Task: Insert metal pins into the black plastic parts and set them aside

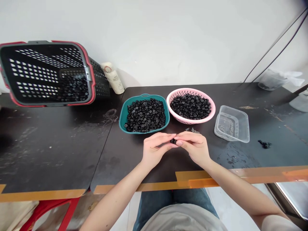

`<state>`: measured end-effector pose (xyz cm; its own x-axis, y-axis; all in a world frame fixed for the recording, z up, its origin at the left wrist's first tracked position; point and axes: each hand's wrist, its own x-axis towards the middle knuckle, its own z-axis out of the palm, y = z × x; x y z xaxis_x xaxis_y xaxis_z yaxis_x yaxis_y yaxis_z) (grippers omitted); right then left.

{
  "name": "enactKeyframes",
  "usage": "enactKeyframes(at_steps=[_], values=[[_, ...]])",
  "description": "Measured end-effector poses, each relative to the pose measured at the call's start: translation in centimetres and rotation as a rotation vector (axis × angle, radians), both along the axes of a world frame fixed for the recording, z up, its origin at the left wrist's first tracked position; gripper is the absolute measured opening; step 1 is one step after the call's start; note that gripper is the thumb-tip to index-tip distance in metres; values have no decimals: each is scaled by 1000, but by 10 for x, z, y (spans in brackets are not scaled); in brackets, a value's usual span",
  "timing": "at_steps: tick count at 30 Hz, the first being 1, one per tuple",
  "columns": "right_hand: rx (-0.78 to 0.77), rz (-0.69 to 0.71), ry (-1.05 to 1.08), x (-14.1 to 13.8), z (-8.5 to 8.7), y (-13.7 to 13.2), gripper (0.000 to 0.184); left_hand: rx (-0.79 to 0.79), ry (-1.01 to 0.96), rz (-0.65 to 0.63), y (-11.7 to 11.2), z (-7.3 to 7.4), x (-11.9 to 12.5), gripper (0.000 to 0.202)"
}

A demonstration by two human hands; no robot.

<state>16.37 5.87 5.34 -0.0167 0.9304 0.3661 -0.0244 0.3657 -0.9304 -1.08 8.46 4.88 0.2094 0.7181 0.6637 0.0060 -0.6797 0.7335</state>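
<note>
One left hand (156, 149) and one right hand (194, 147) pinch one black part (173, 141). One teal bowl (144, 95), one pink basket (190, 89), one clear tub (231, 128) and one crate (89, 80) sit on two tables (55, 154) (134, 160). The other black parts (144, 115) are too many to count.

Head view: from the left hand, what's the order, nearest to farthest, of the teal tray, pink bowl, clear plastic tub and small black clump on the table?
1. The teal tray, ahead of the left hand and slightly to its left.
2. The pink bowl, ahead and to the right, beside the tray.
3. The clear plastic tub, further right.
4. The small black clump, furthest right on the table.
</note>
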Motion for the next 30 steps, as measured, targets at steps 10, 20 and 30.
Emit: enactKeyframes(at_steps=[10,20,30], values=[[-241,59,227,-10,-3,-7,15,124,15,158,-2,-1,-1,30],[-475,385,209,3,4,6,27,254,139,172,5,-3,-6,24],[-419,490,114,13,3,10,25,269,168,69,8,4,-9,28]])
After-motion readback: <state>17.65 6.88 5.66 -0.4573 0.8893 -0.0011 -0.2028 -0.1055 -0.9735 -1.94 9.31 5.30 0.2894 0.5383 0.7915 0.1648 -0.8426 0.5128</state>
